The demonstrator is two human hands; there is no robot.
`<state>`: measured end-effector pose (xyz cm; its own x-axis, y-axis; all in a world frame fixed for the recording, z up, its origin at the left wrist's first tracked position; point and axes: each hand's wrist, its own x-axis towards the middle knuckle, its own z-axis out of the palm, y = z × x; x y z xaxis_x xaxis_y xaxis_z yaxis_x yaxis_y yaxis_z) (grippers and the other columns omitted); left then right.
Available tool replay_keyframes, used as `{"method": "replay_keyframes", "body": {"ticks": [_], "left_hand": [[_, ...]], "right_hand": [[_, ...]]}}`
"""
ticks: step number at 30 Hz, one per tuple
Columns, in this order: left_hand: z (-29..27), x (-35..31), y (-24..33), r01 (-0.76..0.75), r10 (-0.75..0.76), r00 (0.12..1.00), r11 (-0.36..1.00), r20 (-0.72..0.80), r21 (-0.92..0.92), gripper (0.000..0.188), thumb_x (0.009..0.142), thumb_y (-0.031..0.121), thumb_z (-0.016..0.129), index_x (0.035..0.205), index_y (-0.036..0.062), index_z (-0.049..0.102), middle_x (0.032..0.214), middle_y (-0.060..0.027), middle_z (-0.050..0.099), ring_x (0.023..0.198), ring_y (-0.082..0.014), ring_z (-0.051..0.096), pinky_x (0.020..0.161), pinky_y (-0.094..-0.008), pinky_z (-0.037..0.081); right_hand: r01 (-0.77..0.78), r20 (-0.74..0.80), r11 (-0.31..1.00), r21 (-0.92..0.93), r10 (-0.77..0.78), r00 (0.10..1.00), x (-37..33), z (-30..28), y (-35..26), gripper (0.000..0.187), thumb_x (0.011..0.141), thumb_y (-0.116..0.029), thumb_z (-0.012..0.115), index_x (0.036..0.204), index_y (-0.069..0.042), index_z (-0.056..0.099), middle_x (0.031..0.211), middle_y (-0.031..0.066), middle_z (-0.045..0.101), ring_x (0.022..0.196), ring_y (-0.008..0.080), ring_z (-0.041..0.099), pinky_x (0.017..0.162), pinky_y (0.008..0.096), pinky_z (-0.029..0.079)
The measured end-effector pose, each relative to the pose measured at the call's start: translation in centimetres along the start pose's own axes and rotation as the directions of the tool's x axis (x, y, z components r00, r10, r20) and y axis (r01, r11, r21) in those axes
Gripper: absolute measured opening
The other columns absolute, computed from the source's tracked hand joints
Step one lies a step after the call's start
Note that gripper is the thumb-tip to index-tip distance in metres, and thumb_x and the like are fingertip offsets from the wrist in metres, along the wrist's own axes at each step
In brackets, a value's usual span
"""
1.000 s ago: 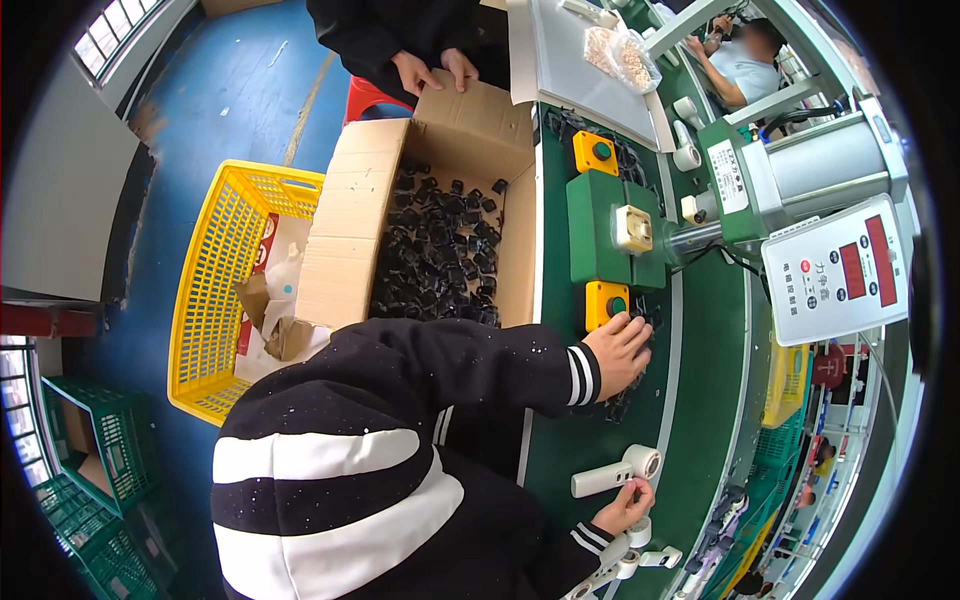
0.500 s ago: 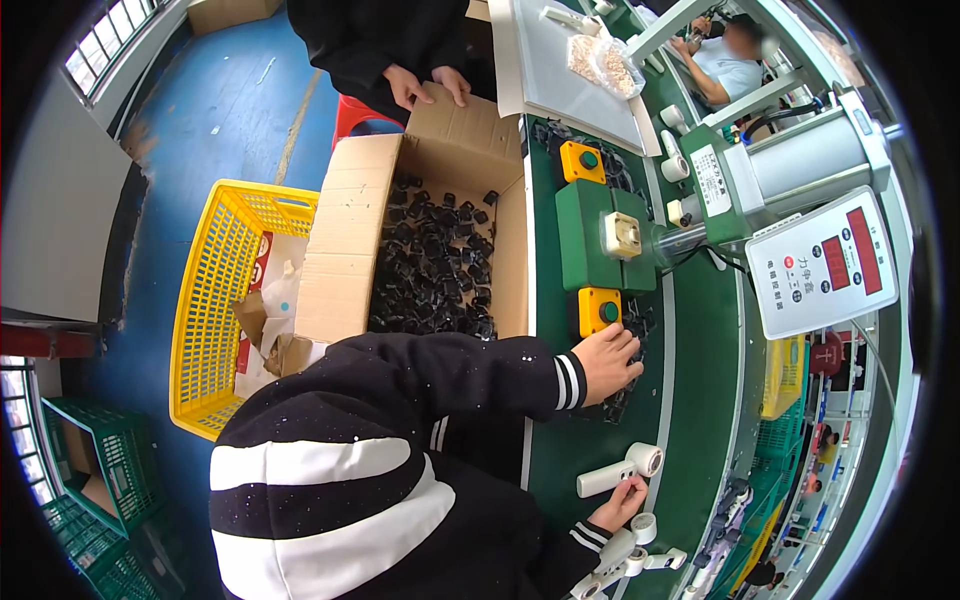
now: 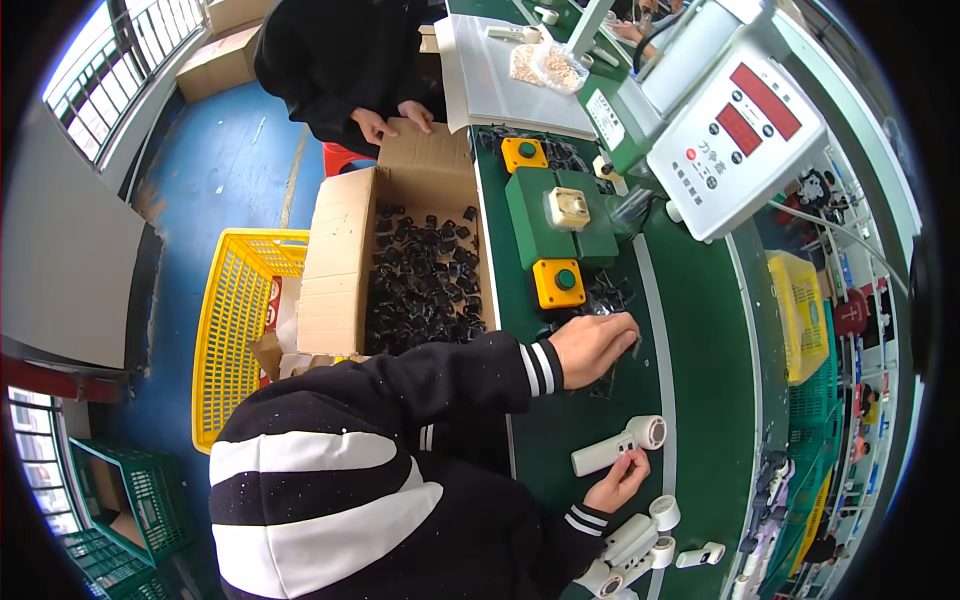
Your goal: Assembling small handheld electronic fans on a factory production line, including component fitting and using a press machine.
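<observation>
My left hand (image 3: 594, 350) is closed at the near edge of a pile of small black plastic parts (image 3: 606, 298). At its fingertips shows a sliver of one dark part; the fingers hide the rest. Lower down, my right hand (image 3: 617, 484) pinches a white handheld fan (image 3: 603, 456) near the neck, where its handle meets the round head. The fan lies at a slant over the green table (image 3: 545, 420). Several more white fans (image 3: 632, 540) are bunched beside my right wrist.
Beyond my left hand stands a green press fixture (image 3: 530, 212) with yellow button boxes (image 3: 558, 283), under a white control box (image 3: 738, 140). An open carton (image 3: 335, 262) of black parts and a yellow basket (image 3: 222, 340) stand left of the table. Another person's hands (image 3: 374, 126) touch the carton flap.
My view has shifted, so the press and control box sit further left and higher. My left hand has drawn back from the button box, its fingers closer together. My right hand stays at the fan.
</observation>
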<state>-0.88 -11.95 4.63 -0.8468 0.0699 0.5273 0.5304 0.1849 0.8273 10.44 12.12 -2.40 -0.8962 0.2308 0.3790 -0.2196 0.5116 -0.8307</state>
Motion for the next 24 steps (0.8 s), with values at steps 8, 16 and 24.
{"method": "replay_keyframes", "body": {"ticks": [8, 16, 24], "left_hand": [[8.8, -4.8, 3.1, 0.108, 0.008, 0.937, 0.944, 0.350, -0.311, 0.041, 0.086, -0.005, 0.047, 0.126, 0.0052, 0.048, 0.103, -0.0153, 0.053, 0.091, -0.0310, 0.057, 0.082, -0.0395, 0.048], [8.4, -4.3, 2.2, 0.117, -0.039, 0.969, 0.941, 0.242, -0.317, 0.031, 0.084, -0.001, 0.054, 0.115, 0.0025, 0.058, 0.089, -0.0122, 0.058, 0.081, -0.0281, 0.058, 0.074, -0.0377, 0.049], [7.2, -6.0, 1.0, 0.471, -0.330, 0.871, 0.772, 0.365, -0.427, 0.028, 0.083, -0.003, 0.058, 0.108, 0.0023, 0.047, 0.094, -0.0059, 0.055, 0.087, -0.0151, 0.056, 0.077, -0.0292, 0.047]], "right_hand": [[0.003, -0.074, 1.000, -0.031, -0.005, 0.997, 0.3, 1.4, -1.5, 0.015, 0.096, -0.009, 0.049, 0.106, 0.003, 0.050, 0.115, 0.0154, 0.048, 0.103, 0.0252, 0.053, 0.086, 0.0348, 0.045], [-0.025, -0.040, 1.000, 0.008, 0.025, 0.999, 0.0, 1.4, -1.9, 0.016, 0.097, -0.011, 0.048, 0.105, 0.003, 0.051, 0.118, 0.0161, 0.047, 0.103, 0.0262, 0.051, 0.087, 0.0368, 0.043], [-0.036, -0.037, 0.997, -0.068, 0.034, 0.999, -0.2, 0.8, -2.1, 0.012, 0.094, -0.006, 0.048, 0.103, 0.002, 0.050, 0.120, 0.0184, 0.046, 0.106, 0.0288, 0.050, 0.089, 0.0383, 0.043]]}}
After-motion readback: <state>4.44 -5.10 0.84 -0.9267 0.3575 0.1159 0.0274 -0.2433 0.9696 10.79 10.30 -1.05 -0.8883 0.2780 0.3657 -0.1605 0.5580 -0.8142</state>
